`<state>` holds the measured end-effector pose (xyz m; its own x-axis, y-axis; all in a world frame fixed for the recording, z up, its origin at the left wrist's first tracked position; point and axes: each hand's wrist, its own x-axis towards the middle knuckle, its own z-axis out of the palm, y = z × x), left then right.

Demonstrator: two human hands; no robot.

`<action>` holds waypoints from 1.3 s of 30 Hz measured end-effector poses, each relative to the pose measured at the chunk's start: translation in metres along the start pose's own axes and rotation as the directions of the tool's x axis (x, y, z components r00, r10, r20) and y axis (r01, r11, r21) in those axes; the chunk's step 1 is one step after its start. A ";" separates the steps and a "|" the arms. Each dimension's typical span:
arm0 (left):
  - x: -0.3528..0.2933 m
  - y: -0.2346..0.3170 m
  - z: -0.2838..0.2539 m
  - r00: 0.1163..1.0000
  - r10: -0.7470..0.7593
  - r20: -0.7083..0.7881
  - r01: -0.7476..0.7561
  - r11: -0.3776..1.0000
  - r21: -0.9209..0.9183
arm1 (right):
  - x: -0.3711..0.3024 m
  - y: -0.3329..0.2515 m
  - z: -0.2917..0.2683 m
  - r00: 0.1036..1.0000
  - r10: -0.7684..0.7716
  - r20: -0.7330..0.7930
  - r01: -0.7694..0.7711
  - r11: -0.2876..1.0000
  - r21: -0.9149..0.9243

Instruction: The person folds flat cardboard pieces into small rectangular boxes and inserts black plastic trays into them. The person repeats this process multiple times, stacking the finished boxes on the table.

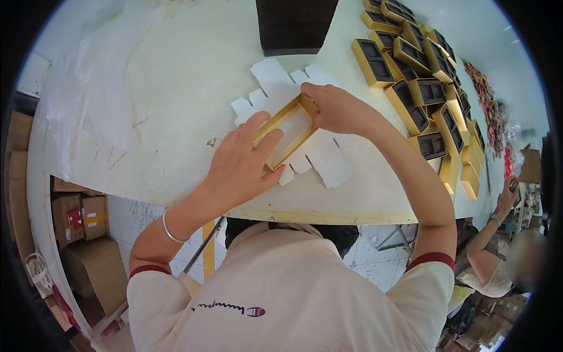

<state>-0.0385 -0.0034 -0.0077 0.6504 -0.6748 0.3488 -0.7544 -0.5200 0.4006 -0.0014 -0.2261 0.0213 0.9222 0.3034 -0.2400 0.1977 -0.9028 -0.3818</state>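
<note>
A flat white die-cut cardboard blank (328, 158) lies on the pale table (176, 88) with several flaps spread out. On it stands a half-folded gold-edged box frame (287, 114). My left hand (243, 161) presses the near left wall of the frame, with its fingers over the rim. My right hand (334, 108) pinches the far right corner of the frame. A silver bangle (170, 232) sits on my left wrist.
Several finished gold boxes with dark inserts (422, 88) are piled along the table's right side. A dark tray stack (293, 23) stands at the far edge. Brown cartons (88, 234) sit on the floor at left. Another person (498, 258) sits at lower right.
</note>
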 end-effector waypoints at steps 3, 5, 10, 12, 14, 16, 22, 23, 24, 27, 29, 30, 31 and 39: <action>-0.002 0.000 0.002 0.998 -0.052 0.026 0.055 0.992 -0.111 | -0.001 -0.009 0.001 1.000 0.013 -0.025 -0.014 0.999 -0.030; -0.002 0.002 0.002 0.998 -0.043 0.037 0.047 0.991 -0.127 | -0.002 -0.015 0.003 0.998 0.046 -0.038 -0.048 0.998 -0.047; 0.001 -0.004 -0.001 0.996 -0.069 0.048 0.076 0.983 -0.166 | -0.003 -0.005 -0.001 0.993 0.118 0.026 -0.118 0.993 0.014; 0.002 -0.007 -0.002 0.998 -0.053 0.035 0.059 0.979 -0.193 | -0.007 -0.001 0.000 0.999 0.049 -0.001 -0.049 0.991 0.121; 0.006 -0.007 -0.008 0.997 -0.051 0.052 0.060 0.980 -0.190 | -0.014 -0.002 -0.008 0.998 0.010 0.069 -0.021 0.987 0.158; 0.006 -0.009 -0.014 0.993 -0.089 0.073 0.104 0.966 -0.237 | -0.025 0.013 -0.016 0.983 -0.117 0.141 0.075 0.960 0.271; 0.008 -0.015 -0.018 0.977 -0.125 0.174 0.173 0.938 -0.300 | -0.040 0.013 -0.008 0.990 -0.126 0.068 0.092 0.924 0.371; 0.009 -0.016 -0.018 0.975 -0.127 0.183 0.180 0.935 -0.307 | -0.040 0.014 -0.010 0.989 -0.136 0.065 0.104 0.929 0.355; 0.008 -0.016 -0.019 0.978 -0.123 0.171 0.172 0.934 -0.314 | -0.040 0.016 -0.009 0.987 -0.148 0.064 0.118 0.932 0.344; 0.004 -0.018 -0.018 0.990 -0.094 0.108 0.123 0.944 -0.305 | -0.037 0.015 -0.021 0.981 -0.160 -0.113 0.177 0.970 0.165; 0.001 -0.021 -0.014 0.998 -0.057 0.017 0.059 0.967 -0.248 | -0.027 0.003 -0.051 0.895 -0.237 -0.378 0.251 0.968 -0.013; 0.002 -0.021 -0.013 0.997 -0.067 0.030 0.073 0.964 -0.254 | -0.015 0.014 -0.065 0.793 -0.319 -0.519 0.243 0.947 -0.209; 0.002 -0.020 -0.013 0.995 -0.087 0.044 0.096 0.963 -0.251 | 0.002 0.021 -0.079 0.590 -0.510 -0.626 0.247 0.852 -0.462; 0.000 -0.025 -0.013 0.994 -0.098 0.056 0.109 0.955 -0.274 | 0.070 0.045 -0.123 0.696 -0.549 -0.463 0.131 0.730 -0.671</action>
<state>-0.0189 0.0165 -0.0071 0.7148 -0.6492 0.2599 -0.6252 -0.4268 0.6534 0.1132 -0.2822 0.0968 0.6870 0.5661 0.4555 0.4878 -0.8240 0.2883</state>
